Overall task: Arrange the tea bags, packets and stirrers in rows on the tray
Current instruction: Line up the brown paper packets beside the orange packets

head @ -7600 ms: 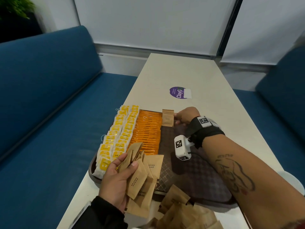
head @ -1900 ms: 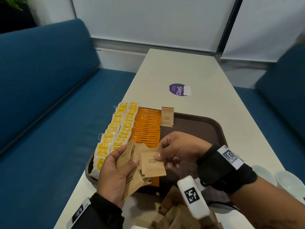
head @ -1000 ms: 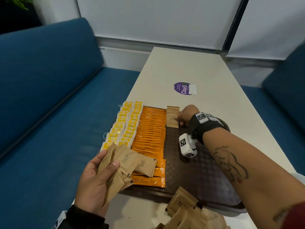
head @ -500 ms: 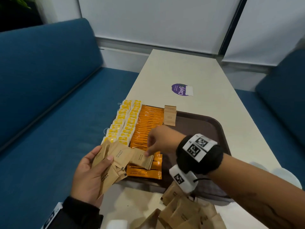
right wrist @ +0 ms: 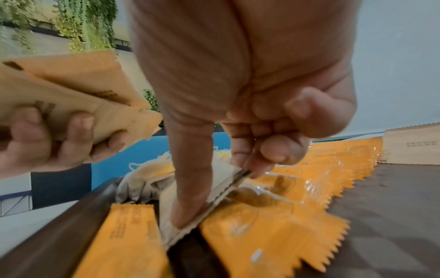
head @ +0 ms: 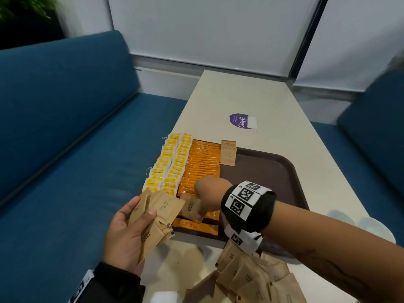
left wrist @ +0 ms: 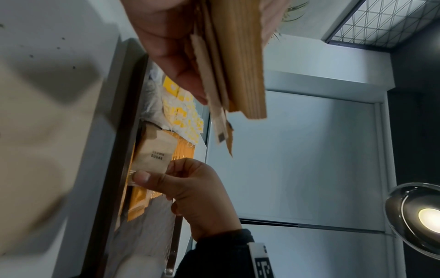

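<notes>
My left hand (head: pixel 143 218) holds a fan of brown sugar packets (head: pixel 162 209) just off the tray's near left corner. My right hand (head: pixel 200 209) pinches a single brown sugar packet (head: pixel 189 206) between thumb and finger, low over the near end of the orange coffee sticks (head: pixel 203 162). The right wrist view shows that pinch (right wrist: pixel 214 188) on the packet (right wrist: pixel 166 216). On the brown tray (head: pixel 273 171) lie two columns of yellow tea bags (head: pixel 170 165), the orange row, and a short stack of brown sugar packets (head: pixel 228 153) at the far edge.
A loose pile of brown sugar packets (head: pixel 251 278) lies on the table in front of the tray. White cups (head: pixel 376 228) stand at the right edge. A purple sticker (head: pixel 241 121) sits farther up the table. Blue sofas flank both sides.
My right hand left the far stack of brown sugar packets, came back to the fan in my left hand and now pinches one packet pulled from it.
</notes>
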Demonstrator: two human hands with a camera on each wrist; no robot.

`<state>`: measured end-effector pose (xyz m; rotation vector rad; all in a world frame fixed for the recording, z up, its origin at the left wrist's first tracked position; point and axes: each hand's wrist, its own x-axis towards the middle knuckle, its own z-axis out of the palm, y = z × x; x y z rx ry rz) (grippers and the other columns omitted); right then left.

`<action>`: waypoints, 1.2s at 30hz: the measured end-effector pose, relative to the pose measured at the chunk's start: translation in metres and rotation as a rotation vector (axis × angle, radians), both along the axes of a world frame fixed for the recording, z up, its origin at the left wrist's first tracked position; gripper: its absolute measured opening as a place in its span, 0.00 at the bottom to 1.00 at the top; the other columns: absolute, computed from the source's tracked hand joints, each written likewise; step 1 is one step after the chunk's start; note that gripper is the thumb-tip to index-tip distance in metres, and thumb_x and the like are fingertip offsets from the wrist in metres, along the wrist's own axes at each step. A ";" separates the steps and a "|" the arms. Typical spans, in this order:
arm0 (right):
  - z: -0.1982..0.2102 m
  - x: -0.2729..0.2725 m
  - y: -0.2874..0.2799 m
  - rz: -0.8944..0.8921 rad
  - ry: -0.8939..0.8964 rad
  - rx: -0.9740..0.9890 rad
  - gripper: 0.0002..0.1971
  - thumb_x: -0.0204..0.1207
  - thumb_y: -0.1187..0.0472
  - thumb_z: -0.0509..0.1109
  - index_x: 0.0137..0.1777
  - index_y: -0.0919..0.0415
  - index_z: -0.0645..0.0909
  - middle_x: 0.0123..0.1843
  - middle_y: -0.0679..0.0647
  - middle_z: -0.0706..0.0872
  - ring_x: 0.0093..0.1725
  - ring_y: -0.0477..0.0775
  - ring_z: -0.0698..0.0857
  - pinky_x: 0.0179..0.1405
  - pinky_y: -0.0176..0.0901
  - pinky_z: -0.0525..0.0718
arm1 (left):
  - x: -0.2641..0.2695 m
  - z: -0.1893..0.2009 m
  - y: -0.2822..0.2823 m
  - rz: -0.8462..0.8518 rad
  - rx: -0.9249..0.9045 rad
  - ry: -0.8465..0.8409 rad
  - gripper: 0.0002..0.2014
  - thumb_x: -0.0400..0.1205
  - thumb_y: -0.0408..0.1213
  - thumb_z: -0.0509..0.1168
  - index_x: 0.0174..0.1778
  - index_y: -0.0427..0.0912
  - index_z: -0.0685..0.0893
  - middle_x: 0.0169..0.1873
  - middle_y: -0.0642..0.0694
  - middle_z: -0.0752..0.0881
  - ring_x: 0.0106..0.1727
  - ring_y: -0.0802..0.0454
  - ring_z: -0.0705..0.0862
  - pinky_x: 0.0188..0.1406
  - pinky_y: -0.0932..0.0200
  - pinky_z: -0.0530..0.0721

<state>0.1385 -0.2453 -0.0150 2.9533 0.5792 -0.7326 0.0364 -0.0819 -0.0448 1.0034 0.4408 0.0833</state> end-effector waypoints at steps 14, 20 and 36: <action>0.057 0.022 -0.079 -0.721 0.033 1.051 0.06 0.78 0.67 0.70 0.40 0.62 0.80 0.33 0.55 0.84 0.27 0.47 0.78 0.21 0.32 0.78 | 0.005 0.003 -0.006 -0.058 0.023 0.003 0.22 0.75 0.24 0.67 0.64 0.44 0.76 0.56 0.38 0.85 0.34 0.51 0.89 0.22 0.58 0.87; 0.059 0.006 -0.086 -0.846 0.283 1.354 0.06 0.80 0.69 0.66 0.41 0.64 0.78 0.29 0.54 0.86 0.24 0.45 0.82 0.18 0.33 0.77 | 0.020 0.007 -0.028 -0.143 0.052 -0.005 0.27 0.64 0.30 0.72 0.60 0.47 0.79 0.55 0.39 0.86 0.46 0.40 0.89 0.33 0.44 0.89; 0.034 -0.059 -0.075 -0.822 0.410 1.259 0.07 0.80 0.70 0.65 0.56 0.69 0.79 0.43 0.58 0.89 0.28 0.45 0.80 0.23 0.33 0.79 | 0.017 0.015 -0.066 -0.211 0.196 -0.091 0.29 0.58 0.37 0.74 0.57 0.51 0.80 0.56 0.43 0.87 0.58 0.42 0.85 0.59 0.36 0.82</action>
